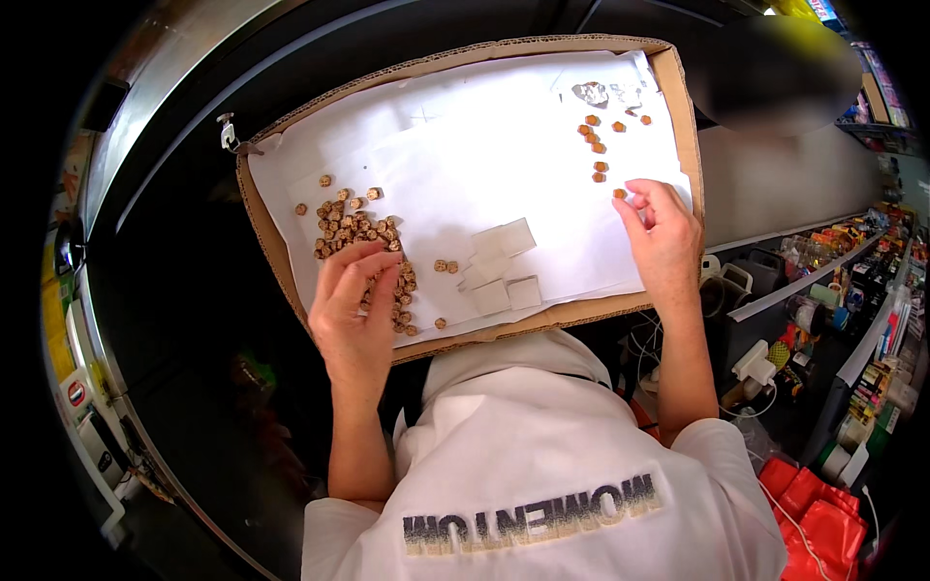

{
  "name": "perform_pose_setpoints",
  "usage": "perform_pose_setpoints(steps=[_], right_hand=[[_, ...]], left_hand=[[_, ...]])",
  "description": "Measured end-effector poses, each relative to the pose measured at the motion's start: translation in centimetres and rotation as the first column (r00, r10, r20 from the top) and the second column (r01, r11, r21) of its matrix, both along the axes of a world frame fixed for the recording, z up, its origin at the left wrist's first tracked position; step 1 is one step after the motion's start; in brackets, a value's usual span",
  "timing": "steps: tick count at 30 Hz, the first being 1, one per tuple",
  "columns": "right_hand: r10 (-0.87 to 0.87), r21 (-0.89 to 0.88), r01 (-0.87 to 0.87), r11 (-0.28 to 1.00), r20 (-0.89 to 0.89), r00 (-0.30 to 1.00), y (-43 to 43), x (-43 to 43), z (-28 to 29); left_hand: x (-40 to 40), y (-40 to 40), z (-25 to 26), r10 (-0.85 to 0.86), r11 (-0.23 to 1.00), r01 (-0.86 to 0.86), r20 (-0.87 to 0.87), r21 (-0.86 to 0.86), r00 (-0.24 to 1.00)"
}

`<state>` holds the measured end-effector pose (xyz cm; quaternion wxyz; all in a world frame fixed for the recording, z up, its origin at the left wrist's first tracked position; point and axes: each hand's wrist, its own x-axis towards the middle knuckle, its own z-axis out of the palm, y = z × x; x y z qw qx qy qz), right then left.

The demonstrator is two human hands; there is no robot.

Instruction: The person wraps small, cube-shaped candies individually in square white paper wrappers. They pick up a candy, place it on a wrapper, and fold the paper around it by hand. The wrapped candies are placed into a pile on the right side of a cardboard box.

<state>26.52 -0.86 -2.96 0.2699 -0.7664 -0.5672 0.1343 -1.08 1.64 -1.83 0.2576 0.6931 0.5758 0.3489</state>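
Note:
A shallow cardboard tray (686, 138) lined with white paper (436, 167) lies before me. My left hand (356, 305) is over a pile of small speckled brown beads (356, 225) at the tray's left. Its thumb and index fingertips come close together, and I cannot see whether a bead is between them. At the right side, my right hand (662, 229) has its thumb and index tips at a small amber bead (619, 194); whether they grip it is unclear. Several more amber pieces (598, 147) lie scattered farther back.
Thin clear square plates (501, 247) overlap near the tray's front edge, beside two brown beads (446, 266). Crumpled silvery foil (592, 93) sits at the back right corner. Beyond the tray, crowded shelves (835, 290) and a red plastic bag (814, 508) stand at right.

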Motion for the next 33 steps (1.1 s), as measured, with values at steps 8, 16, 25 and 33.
perform_pose_setpoints(steps=[8,16,25,33], right_hand=[[0.022,0.010,-0.021,1.000,-0.068,0.997,0.2,0.8,-2.5],[0.219,0.127,-0.184,0.975,-0.368,0.904,-0.6,-3.8,-1.3],[0.260,0.137,-0.227,0.964,-0.322,0.910,-1.2,-4.8,-2.3],[0.156,0.124,-0.172,0.977,0.126,0.980,-0.4,-3.4,-2.6]], left_hand=[[3.8,0.3,-2.1,-0.284,0.951,0.276,-0.045,-0.143,0.958],[7.8,1.2,-4.3,-0.325,0.943,0.330,-0.370,-0.053,0.870],[6.3,1.5,-3.7,-0.166,0.908,0.214,0.158,-0.361,0.973],[5.0,1.3,-3.6,-0.172,0.939,0.175,0.036,-0.297,0.984]])
